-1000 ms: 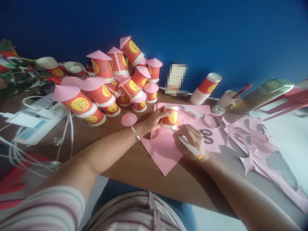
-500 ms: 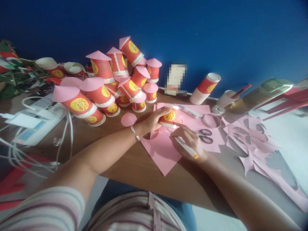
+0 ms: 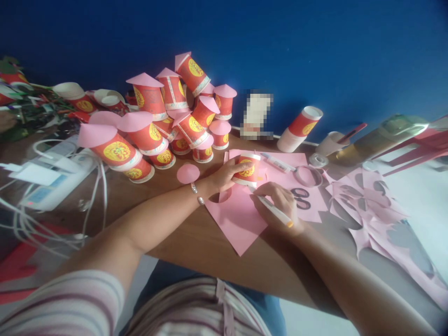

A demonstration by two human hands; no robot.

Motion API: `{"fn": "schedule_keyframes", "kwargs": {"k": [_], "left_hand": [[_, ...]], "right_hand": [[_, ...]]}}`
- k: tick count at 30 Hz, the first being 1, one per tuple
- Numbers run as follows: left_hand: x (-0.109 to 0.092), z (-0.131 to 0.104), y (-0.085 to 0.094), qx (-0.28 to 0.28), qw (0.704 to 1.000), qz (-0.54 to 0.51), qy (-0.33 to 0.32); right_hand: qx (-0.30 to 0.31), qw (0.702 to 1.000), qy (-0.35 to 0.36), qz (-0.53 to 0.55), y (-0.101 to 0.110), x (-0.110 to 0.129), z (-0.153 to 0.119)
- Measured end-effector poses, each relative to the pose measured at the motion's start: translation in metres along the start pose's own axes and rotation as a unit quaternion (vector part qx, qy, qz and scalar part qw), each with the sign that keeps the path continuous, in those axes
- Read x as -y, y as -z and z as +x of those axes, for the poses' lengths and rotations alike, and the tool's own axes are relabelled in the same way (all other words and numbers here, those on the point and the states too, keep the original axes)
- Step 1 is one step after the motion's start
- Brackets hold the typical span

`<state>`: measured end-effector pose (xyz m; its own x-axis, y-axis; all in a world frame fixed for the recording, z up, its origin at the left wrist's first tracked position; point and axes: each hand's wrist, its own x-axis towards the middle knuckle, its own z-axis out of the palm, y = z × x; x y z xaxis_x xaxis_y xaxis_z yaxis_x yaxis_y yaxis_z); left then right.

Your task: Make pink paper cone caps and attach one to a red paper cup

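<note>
My left hand (image 3: 226, 175) is wrapped round the side of a red paper cup (image 3: 254, 170) with white rims and a yellow emblem. In my right hand (image 3: 282, 201) is a white marker pen (image 3: 275, 211) with an orange end, slanting up toward the cup's lower rim. Whether its tip touches the rim I cannot tell. Beneath both hands lies pink paper (image 3: 238, 228). Black scissors handles (image 3: 301, 199) show beside my right hand; their blades are hidden. A small pink paper cone (image 3: 188, 173) rests left of my left wrist.
Red cups with pink cone tops (image 3: 191, 126) are piled back left. A power strip (image 3: 52, 186) with white cables lies far left. Stacked cups (image 3: 301, 128), a tape roll (image 3: 318, 160) and a bottle (image 3: 381, 137) stand back right. Paper scraps (image 3: 371, 196) cover the right side.
My right hand and the marker pen have shifted slightly to the right. My left hand still holds the paper cup in nearly the same place.
</note>
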<state>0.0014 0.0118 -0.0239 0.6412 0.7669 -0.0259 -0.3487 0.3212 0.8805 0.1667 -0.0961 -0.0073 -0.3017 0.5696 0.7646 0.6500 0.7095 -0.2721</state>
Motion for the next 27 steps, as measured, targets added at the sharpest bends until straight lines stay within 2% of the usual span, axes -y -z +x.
{"fn": "schedule_keyframes", "kwargs": {"k": [3,12,27], "left_hand": [[-0.003,-0.003,-0.002,0.018,0.999,-0.027,0.01],[-0.01,-0.008,-0.01,0.012,0.999,-0.036,0.019],[-0.007,-0.007,-0.005,0.009,0.999,-0.041,0.033]], "right_hand": [[0.006,1.0,0.007,0.004,-0.001,-0.001,0.0],[0.017,1.0,0.006,0.011,-0.004,-0.005,-0.004],[-0.002,0.999,-0.033,-0.03,-0.001,-0.004,0.001]]}}
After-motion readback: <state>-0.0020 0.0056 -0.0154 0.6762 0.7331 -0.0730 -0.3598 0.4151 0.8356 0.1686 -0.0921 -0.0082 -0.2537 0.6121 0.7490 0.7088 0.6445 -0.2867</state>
